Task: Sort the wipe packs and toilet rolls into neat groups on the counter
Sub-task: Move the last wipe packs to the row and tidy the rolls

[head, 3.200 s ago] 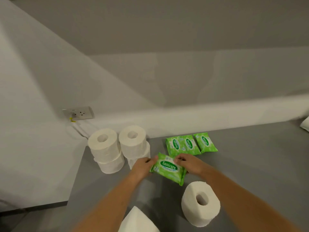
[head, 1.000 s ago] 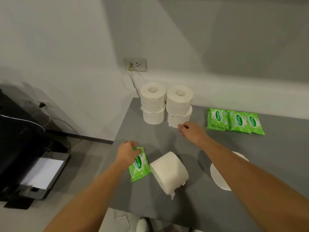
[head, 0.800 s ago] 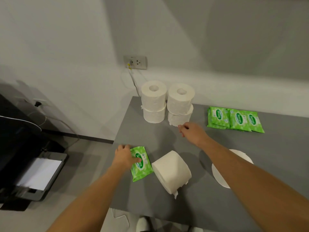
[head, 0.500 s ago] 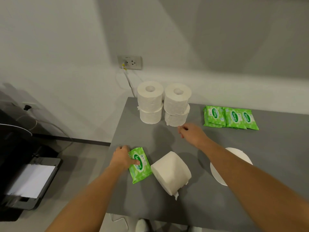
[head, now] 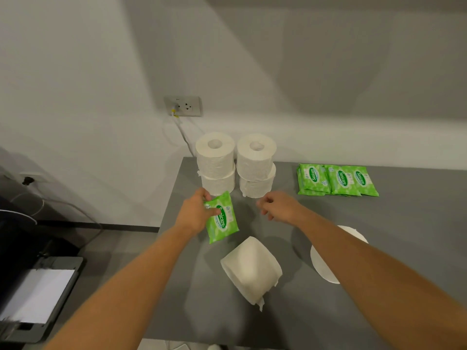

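Note:
My left hand grips a green wipe pack by its left edge, lifted above the grey counter in front of the stacked rolls. My right hand hovers just to the right, fingers loosely curled, holding nothing. Two stacks of white toilet rolls stand at the counter's back left corner. A row of green wipe packs lies flat at the back right. One loose roll lies on its side near me; another roll is partly hidden behind my right forearm.
The counter's left edge drops to the floor. A wall socket with a cable sits behind the stacks. A dark device with a white sheet stands on the floor at the left.
My left hand has picked the green pack up from near the counter's front left edge and carried it forward toward the stacked rolls. My right hand has stayed about where it was.

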Tool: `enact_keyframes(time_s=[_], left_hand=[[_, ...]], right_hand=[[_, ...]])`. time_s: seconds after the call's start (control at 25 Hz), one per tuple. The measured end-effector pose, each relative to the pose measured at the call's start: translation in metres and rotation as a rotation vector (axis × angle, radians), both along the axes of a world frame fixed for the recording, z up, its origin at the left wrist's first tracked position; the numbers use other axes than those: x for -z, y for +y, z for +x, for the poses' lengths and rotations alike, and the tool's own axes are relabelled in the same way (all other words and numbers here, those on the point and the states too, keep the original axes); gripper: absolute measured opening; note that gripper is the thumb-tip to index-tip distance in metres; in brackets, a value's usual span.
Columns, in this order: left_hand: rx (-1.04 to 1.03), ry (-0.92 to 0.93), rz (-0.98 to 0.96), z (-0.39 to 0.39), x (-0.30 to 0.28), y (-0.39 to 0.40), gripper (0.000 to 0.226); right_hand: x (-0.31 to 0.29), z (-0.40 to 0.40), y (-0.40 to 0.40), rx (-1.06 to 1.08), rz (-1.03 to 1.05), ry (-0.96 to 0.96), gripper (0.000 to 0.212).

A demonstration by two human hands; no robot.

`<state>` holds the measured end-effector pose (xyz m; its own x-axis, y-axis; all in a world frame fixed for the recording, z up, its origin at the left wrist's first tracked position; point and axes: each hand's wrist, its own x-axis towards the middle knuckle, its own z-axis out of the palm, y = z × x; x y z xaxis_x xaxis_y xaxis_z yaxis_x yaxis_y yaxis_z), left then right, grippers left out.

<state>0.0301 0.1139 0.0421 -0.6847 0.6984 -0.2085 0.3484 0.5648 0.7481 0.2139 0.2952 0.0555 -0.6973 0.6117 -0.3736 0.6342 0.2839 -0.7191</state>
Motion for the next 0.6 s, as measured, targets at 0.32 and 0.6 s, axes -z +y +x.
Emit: enact_keyframes(time_s=[0.32, 0.6], left_hand=[[0.03, -0.139, 0.279, 0.061, -0.033, 0.091, 0.037], [0.006, -0.297, 0.257, 0.116, -0.02, 0.158, 0.038]], right_hand=[[-0.007, 0.03, 0.03, 0.131, -0.054, 0.116, 0.04], [0.001, 0.086, 0.078, 0.321, -0.048, 0.131, 0.046]])
